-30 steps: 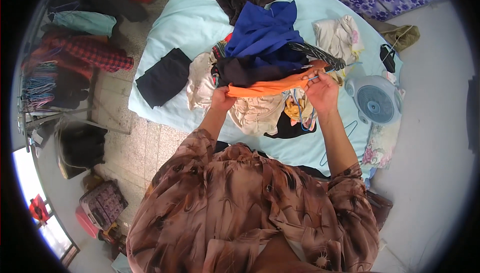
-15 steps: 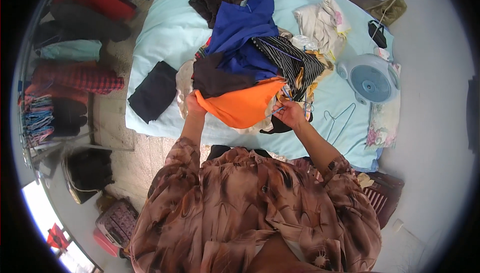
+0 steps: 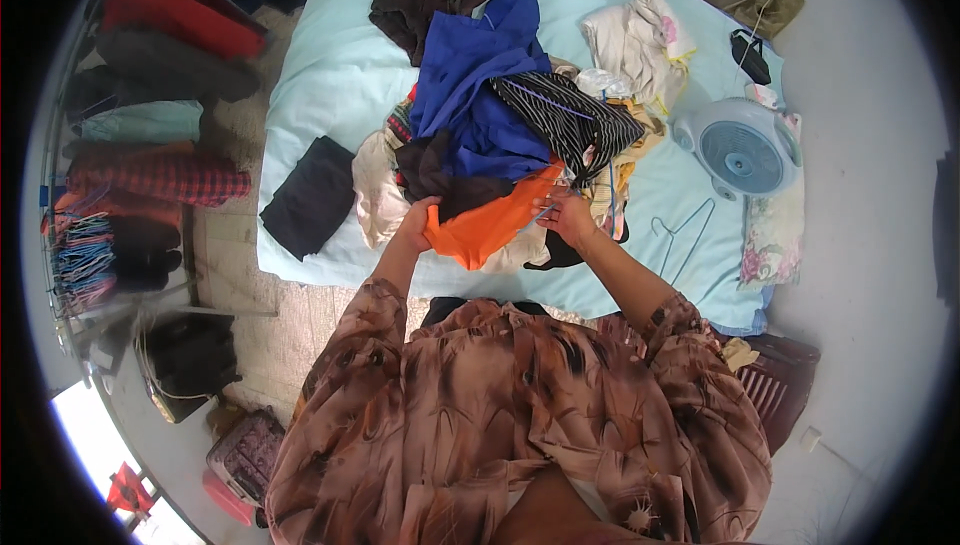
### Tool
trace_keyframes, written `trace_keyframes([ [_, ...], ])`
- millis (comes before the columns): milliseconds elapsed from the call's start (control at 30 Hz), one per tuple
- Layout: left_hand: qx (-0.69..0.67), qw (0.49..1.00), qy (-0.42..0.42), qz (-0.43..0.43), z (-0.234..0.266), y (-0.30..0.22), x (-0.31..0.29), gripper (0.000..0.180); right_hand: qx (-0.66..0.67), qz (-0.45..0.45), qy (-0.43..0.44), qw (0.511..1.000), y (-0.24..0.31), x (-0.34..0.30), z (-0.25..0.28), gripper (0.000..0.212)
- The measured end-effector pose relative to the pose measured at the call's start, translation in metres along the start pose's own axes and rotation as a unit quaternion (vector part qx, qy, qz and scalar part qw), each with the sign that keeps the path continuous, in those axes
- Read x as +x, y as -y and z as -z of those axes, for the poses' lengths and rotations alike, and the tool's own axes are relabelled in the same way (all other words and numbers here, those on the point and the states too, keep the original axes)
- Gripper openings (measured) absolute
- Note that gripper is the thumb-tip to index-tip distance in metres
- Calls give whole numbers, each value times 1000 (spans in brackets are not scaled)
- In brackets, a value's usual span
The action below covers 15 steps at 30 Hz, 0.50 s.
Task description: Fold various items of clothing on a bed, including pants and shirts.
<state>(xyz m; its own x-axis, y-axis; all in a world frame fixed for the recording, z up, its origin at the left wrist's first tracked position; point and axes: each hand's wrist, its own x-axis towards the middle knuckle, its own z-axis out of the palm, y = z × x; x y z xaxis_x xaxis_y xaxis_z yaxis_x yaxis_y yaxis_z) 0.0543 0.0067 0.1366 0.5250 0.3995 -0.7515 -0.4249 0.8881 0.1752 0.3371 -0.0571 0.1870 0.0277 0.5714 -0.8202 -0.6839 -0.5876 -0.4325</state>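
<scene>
At the near edge of a clothes pile, an orange cloth [image 3: 490, 230] is pinched at its left corner by my left hand [image 3: 416, 227]. My right hand [image 3: 567, 218] is closed on a thin blue clothes hanger [image 3: 545, 212], right beside the cloth's other end; most of this hanger is hidden by cloth and fingers. Against the orange cloth's far side lies a crumpled dark brown garment [image 3: 440, 173]. Beyond it spread a blue garment [image 3: 480, 75] and a black-and-white striped garment [image 3: 575, 120].
The bed [image 3: 325, 65] also holds a folded black cloth [image 3: 308, 197], a pale folded garment [image 3: 625, 50], a grey-blue fan [image 3: 738, 153] and a loose blue hanger [image 3: 685, 235]. Left of the bed stands a rack with hanging clothes [image 3: 160, 170] and bunched hangers [image 3: 85, 260].
My left hand has moved right, so the orange cloth is narrower and more gathered. The dark brown garment has bunched up. My right hand has shifted slightly left and away from me.
</scene>
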Motion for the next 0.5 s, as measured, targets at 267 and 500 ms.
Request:
trace_keyframes([
  [267, 795, 502, -34, -338, -102, -172, -15, 41, -97, 236, 264, 930, 208, -9, -122, 22],
  [500, 95, 900, 380, -190, -219, -249, -46, 28, -8, 288, 292, 912, 285, -61, -170, 19],
])
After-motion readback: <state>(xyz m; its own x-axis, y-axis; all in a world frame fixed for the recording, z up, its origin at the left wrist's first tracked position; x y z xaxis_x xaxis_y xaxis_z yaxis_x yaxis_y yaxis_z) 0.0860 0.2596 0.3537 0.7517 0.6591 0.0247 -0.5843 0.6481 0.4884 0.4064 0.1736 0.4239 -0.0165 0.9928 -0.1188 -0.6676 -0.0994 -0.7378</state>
